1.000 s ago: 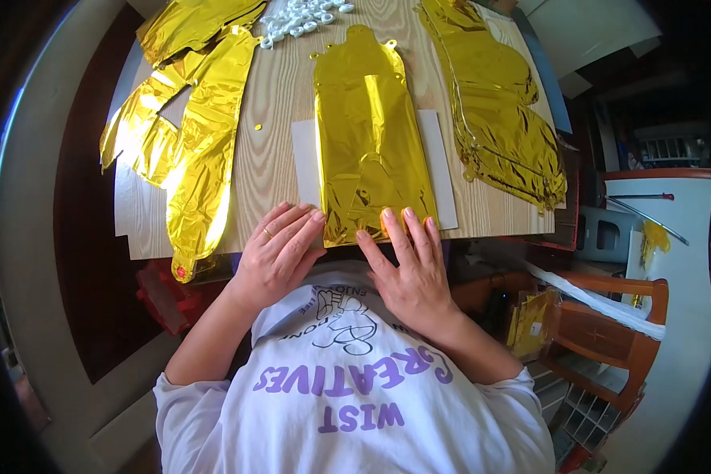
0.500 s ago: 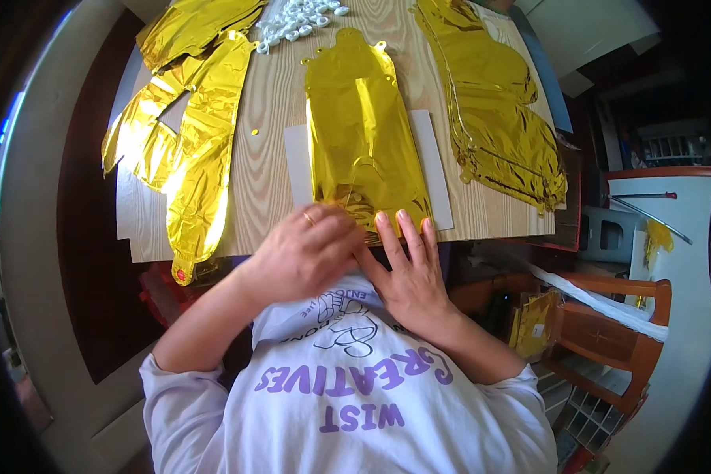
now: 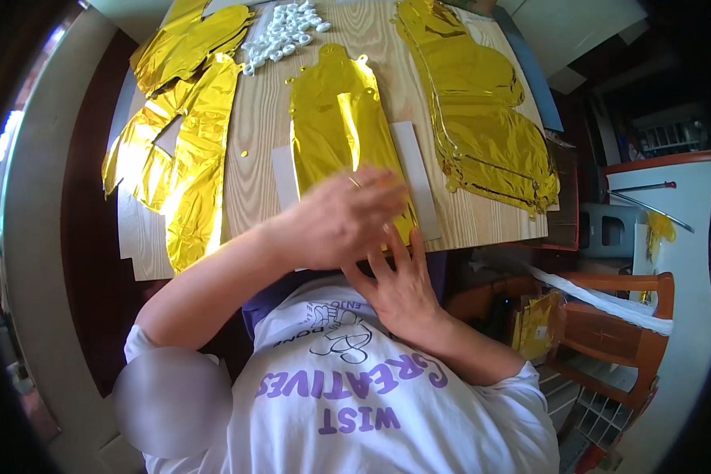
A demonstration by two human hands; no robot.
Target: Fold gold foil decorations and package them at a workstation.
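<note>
On my head feed: flat gold foil balloon [image 3: 336, 118] lies lengthwise mid-table, over a pale board [image 3: 419, 182], its near end at the front edge of the wood-grain table [image 3: 261, 103].

Right hand [image 3: 399, 288]: fingers spread apart, tips at the balloon's near end, not closed on anything I can see. Left hand [image 3: 344, 217] crosses above the near part, motion-blurred; can't tell if its fingers are together or pinching foil.

Risks, my read:
- Left hand hides the near end, so I could miss a crooked fold or crease there.
- Light fingertip hold only. If the left hand drags, slick foil could skid, likely askew on the board.
- Near end is right at the table edge; a tug toward the body could pull it over.
- Thin film: a nail or the ring [image 3: 355, 182] could snag and tear it.
- Side tabs and board corners could catch a sleeve or wrist.

Gold foil pieces left [image 3: 201, 150] and right [image 3: 494, 118] are well apart; low snag risk.
</note>
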